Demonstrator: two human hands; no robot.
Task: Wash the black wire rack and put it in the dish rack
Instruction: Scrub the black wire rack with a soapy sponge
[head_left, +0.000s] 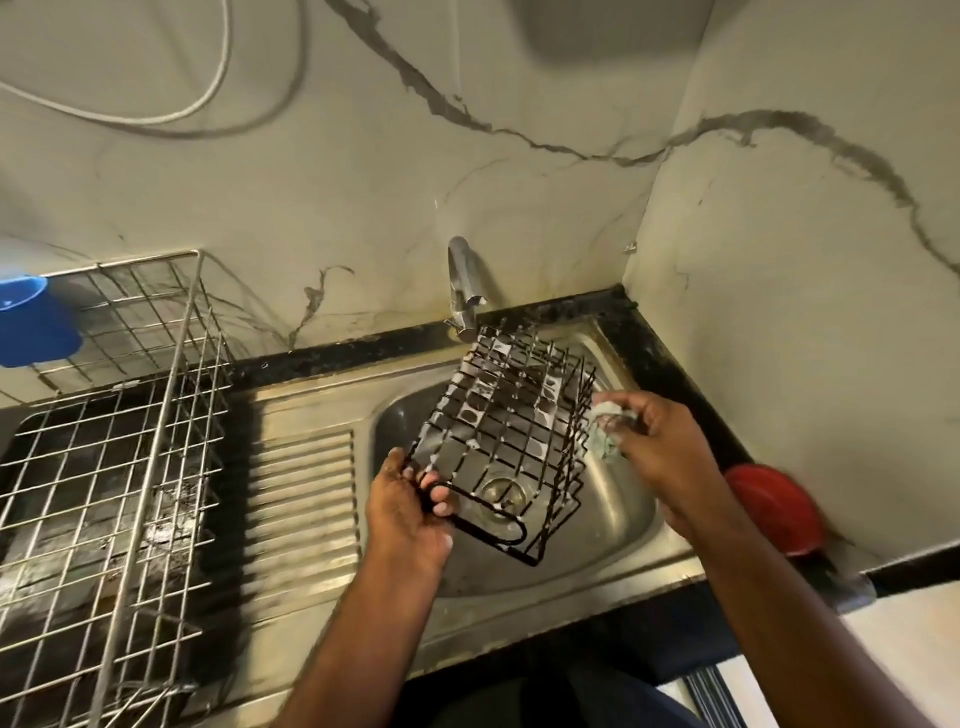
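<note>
The black wire rack (506, 431) is tilted over the steel sink (631, 519), with soap foam on its wires. My left hand (408, 501) grips its lower left corner. My right hand (647, 441) holds a soapy green scrub pad (605, 434) against the rack's right side. The silver dish rack (119, 457) stands on the counter to the left of the sink.
A steel tap (465, 283) sticks out of the marble wall above the sink; no water stream shows. A ribbed drainboard (301, 493) lies between sink and dish rack. A blue bowl (31, 322) sits at far left. A red round object (774, 506) rests at right.
</note>
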